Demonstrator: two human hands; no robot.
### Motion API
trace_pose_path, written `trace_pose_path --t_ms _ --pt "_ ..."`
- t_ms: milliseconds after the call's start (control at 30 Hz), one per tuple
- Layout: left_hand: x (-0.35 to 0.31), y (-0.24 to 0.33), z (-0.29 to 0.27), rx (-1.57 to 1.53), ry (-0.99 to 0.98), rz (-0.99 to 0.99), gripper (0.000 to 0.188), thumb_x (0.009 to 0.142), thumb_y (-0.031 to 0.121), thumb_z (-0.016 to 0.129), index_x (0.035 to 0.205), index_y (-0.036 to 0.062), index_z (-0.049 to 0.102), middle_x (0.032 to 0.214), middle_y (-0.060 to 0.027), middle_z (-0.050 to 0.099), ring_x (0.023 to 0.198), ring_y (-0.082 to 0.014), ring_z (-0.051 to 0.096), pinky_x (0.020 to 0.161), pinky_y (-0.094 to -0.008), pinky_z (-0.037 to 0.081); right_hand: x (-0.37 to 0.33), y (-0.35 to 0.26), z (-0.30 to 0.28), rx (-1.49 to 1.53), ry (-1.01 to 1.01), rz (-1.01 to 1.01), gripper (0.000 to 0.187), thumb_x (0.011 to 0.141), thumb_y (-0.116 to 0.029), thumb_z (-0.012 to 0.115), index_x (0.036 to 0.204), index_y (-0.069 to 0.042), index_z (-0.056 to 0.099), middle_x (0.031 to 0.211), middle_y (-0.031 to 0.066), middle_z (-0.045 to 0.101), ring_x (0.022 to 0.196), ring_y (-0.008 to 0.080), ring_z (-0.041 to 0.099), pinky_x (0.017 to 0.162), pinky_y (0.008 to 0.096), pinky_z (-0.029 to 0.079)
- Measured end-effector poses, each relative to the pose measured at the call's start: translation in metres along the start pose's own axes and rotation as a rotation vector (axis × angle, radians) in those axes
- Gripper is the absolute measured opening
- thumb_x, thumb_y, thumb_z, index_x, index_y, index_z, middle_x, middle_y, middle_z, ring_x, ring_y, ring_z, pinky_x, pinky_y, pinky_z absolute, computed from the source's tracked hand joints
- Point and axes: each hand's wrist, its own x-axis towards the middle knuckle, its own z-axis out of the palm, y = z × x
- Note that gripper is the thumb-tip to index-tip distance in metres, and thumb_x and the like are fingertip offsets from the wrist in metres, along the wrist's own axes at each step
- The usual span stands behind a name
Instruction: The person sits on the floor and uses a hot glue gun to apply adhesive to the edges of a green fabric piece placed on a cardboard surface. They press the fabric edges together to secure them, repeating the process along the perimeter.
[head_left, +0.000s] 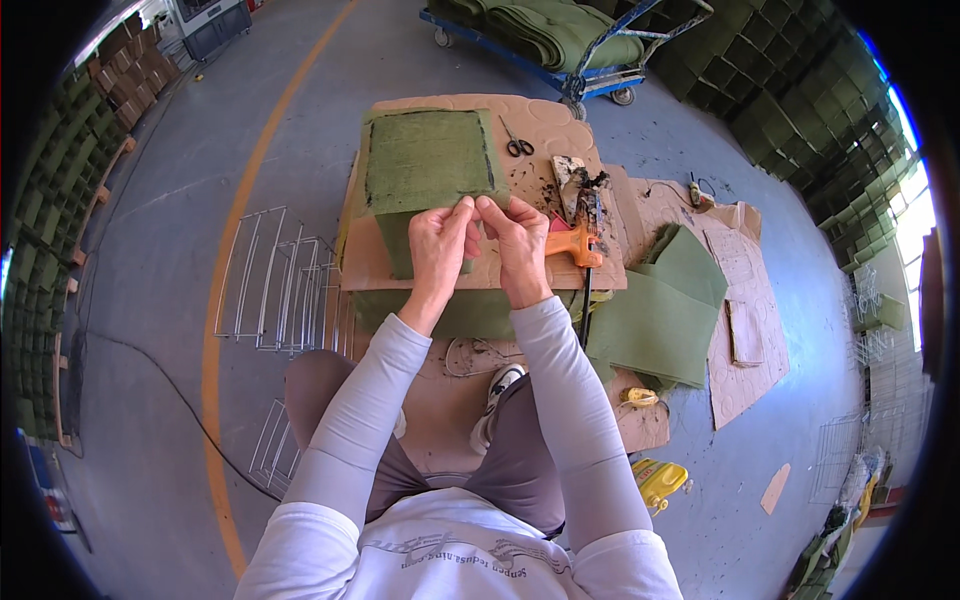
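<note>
A box-shaped piece of green fabric [430, 155] stands on a cardboard-topped work surface [425, 103], with dark lines running along the borders of its top face. At its near right corner my left hand [440, 248] and my right hand [518, 245] meet, thumbs and fingertips pinched on the fabric edge. The fingers hide the exact spot they grip. Just right of my right hand lies an orange glue gun [572, 244], its front end dark. Black-handled scissors [519, 147] rest farther back. Beside them is a small board [568, 185] with black residue.
Folded green fabric sheets [665, 310] lie on cardboard at the right. White wire frames [275, 285] stand on the floor at left. A yellow container [658, 482] sits near my right leg. A blue cart [560, 75] with green fabric stands behind; stacked green boxes [780, 90] line the right.
</note>
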Motion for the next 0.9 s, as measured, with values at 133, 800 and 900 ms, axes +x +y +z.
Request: trace_pose_path --t_ms 133,800,900 --pt "-0.005 0.012 -0.014 -0.086 0.005 -0.089 0.027 0.091 0.025 0.061 0.085 -0.0010 0.066 0.062 -0.0019 0.058 0.047 -0.0073 0.053 0.043 -0.0193 0.041 0.001 -0.001 -0.001 -0.018 0.024 0.022 0.011 0.081 -0.009 0.070 0.073 -0.003 0.066 0.066 0.0011 0.064 0.055 0.0051 0.048 0.051 0.0217 0.036" --pt "0.002 0.009 -0.024 -0.062 0.060 0.007 0.024 0.090 0.020 0.061 0.083 -0.0026 0.067 0.059 -0.0034 0.058 0.044 -0.0083 0.052 0.041 -0.0202 0.040 -0.006 0.003 0.011 0.002 0.032 0.098 0.017 0.079 -0.016 0.074 0.075 -0.001 0.068 0.064 0.0017 0.062 0.053 0.0057 0.047 0.050 0.0210 0.036" --pt "0.001 0.008 -0.024 -0.038 0.063 0.017 0.024 0.090 0.020 0.061 0.083 -0.0022 0.067 0.058 -0.0030 0.058 0.044 -0.0083 0.052 0.042 -0.0202 0.040 -0.010 0.007 0.023 0.026 0.045 0.095 0.020 0.078 -0.018 0.075 0.074 0.001 0.068 0.063 0.0003 0.059 0.053 0.0058 0.046 0.049 0.0213 0.035"
